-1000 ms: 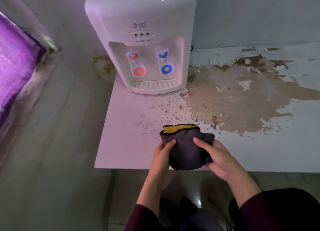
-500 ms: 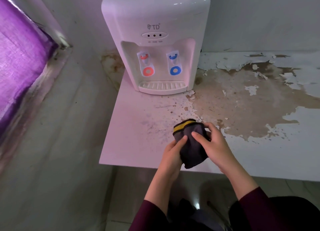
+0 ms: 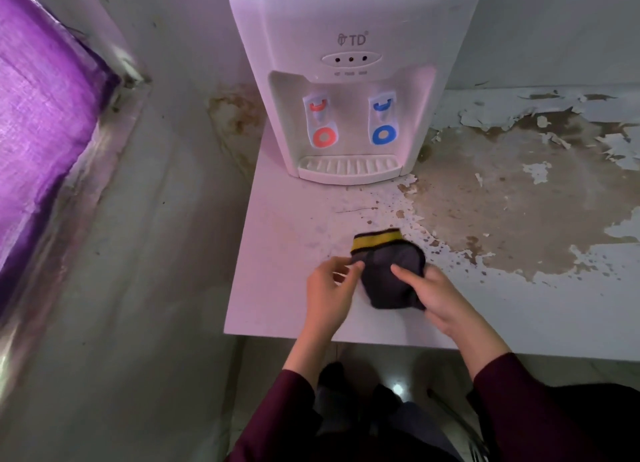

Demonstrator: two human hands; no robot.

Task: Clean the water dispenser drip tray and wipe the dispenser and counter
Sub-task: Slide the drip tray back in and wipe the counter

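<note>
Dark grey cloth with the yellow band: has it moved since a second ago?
Yes. The dark grey cloth has moved up the counter, closer to the white dispenser's drip tray.

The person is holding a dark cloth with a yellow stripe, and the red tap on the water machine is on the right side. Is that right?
Not quite. The head view shows the red tap on the left side of the water machine, and the blue tap on the right. The rest is right: the left hand and right hand hold a dark cloth with a yellow stripe.
</note>
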